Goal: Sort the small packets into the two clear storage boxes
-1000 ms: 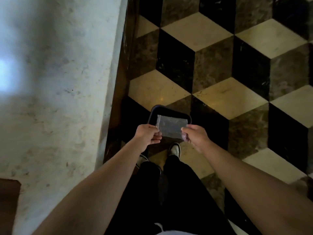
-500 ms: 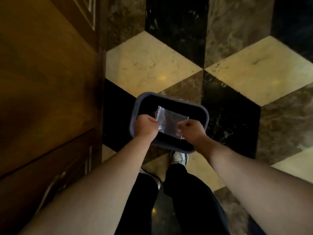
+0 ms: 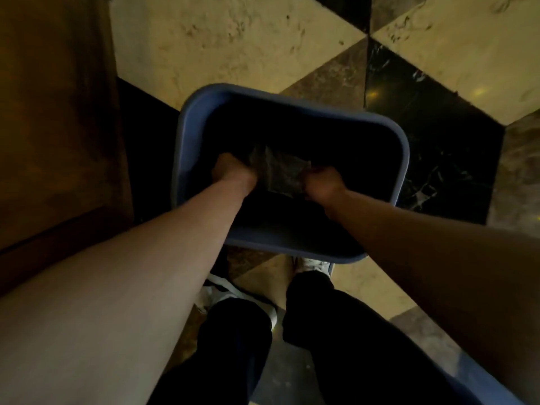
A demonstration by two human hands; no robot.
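Observation:
A small clear plastic packet [image 3: 282, 173] is held between both hands, down inside a blue-rimmed bin [image 3: 292, 102] on the floor. My left hand [image 3: 232, 172] pinches the packet's left edge. My right hand [image 3: 321, 185] pinches its right edge. Both hands sit below the bin's rim, in its dark interior. The bin's bottom is too dark to see. No clear storage boxes are in view.
A wooden cabinet [image 3: 55, 112] stands close on the left. The floor [image 3: 233, 39] is cream, brown and black marble tiles. My legs in dark trousers and my shoes [image 3: 314, 263] are just behind the bin.
Both hands have lowered the packet from above the bin to inside it. The view has dropped closer to the bin, and the pale countertop seen earlier is out of sight.

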